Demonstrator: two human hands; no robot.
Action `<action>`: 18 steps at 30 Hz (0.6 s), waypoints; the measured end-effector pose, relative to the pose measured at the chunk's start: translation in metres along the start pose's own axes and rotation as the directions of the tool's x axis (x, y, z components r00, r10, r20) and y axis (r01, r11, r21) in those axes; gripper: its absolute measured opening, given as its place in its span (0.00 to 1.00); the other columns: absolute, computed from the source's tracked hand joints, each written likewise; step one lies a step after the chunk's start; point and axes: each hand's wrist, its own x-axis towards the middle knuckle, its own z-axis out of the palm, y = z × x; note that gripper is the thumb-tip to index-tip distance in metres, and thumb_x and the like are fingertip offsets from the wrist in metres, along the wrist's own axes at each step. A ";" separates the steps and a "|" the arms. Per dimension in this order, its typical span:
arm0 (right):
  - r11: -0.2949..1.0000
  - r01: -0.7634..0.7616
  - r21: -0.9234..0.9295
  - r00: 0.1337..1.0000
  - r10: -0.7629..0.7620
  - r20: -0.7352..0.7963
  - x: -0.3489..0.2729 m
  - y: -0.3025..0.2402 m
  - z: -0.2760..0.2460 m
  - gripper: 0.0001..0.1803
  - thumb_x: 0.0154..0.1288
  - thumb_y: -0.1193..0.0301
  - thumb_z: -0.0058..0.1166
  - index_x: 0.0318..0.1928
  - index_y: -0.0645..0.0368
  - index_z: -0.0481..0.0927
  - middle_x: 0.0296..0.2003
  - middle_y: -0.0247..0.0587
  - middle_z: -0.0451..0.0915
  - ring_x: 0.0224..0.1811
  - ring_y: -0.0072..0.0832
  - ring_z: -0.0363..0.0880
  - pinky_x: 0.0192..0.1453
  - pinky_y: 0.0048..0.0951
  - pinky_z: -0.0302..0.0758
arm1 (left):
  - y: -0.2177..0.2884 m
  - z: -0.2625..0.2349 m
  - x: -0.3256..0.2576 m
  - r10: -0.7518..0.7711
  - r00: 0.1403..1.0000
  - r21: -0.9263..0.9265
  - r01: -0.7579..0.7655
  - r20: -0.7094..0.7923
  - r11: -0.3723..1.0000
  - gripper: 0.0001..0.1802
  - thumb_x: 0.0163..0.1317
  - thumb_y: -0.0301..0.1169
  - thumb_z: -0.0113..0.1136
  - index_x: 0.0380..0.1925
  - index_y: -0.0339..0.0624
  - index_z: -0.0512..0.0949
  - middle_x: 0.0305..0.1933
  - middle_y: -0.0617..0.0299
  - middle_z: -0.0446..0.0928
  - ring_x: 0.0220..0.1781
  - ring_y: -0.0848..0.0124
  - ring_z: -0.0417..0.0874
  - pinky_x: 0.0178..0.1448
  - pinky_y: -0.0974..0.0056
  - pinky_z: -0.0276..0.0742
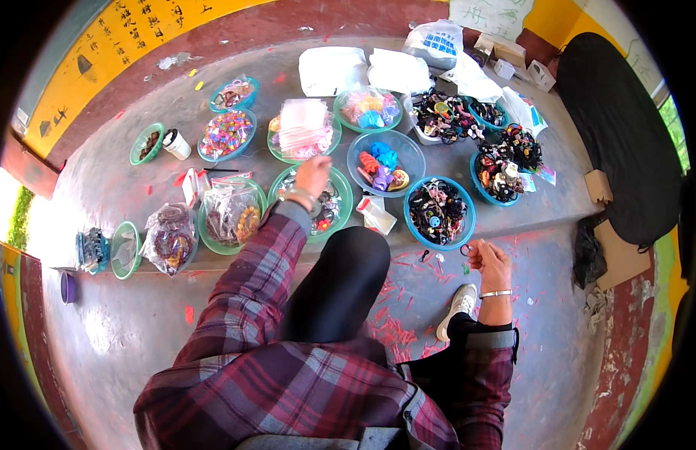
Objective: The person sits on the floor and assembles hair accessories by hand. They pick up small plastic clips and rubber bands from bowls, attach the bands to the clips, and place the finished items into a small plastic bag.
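My left hand is above the near rim of a basin that holds a stack of pink clear plastic bags. Its fingers are drawn together; whatever they may pinch is too small to make out. Below that wrist stands a green basin of small dark and coloured pieces, partly covered by my forearm. My right hand is off the platform's front edge, fingers closed on a small dark hair tie. Just left of it is a blue basin full of dark hair ties.
Other basins hold coloured beads, scrunchies, toy-like pieces and bagged brown rings. A white cup stands at left. White bags lie behind. Red scraps litter the floor near my shoe.
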 end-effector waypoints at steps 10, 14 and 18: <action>0.999 -0.022 -0.039 0.999 0.023 0.037 0.001 -0.007 0.013 0.11 0.58 0.66 0.50 0.30 0.59 0.81 0.21 0.33 0.77 0.21 0.17 0.73 0.26 0.18 0.69 | 0.156 0.096 -0.012 0.129 0.874 -0.619 0.220 0.468 0.754 0.15 0.61 0.38 0.49 0.27 0.38 0.77 0.26 0.63 0.77 0.27 0.76 0.75 0.31 0.71 0.71; 0.997 -0.025 -0.074 1.000 0.025 0.000 0.004 0.000 -0.002 0.11 0.58 0.66 0.50 0.30 0.60 0.81 0.20 0.33 0.77 0.20 0.16 0.72 0.26 0.18 0.69 | 0.095 0.159 -0.069 -0.254 0.729 -0.461 0.622 0.636 0.633 0.10 0.56 0.34 0.48 0.23 0.42 0.73 0.20 0.66 0.71 0.18 0.74 0.70 0.20 0.70 0.64; 0.996 -0.011 -0.090 0.999 0.015 0.036 0.001 0.001 0.001 0.11 0.58 0.66 0.51 0.29 0.60 0.81 0.20 0.33 0.77 0.20 0.17 0.72 0.25 0.18 0.69 | -0.010 0.216 -0.105 -0.665 0.732 -0.233 0.679 0.147 0.696 0.13 0.45 0.32 0.53 0.26 0.32 0.76 0.31 0.44 0.78 0.37 0.52 0.79 0.39 0.55 0.73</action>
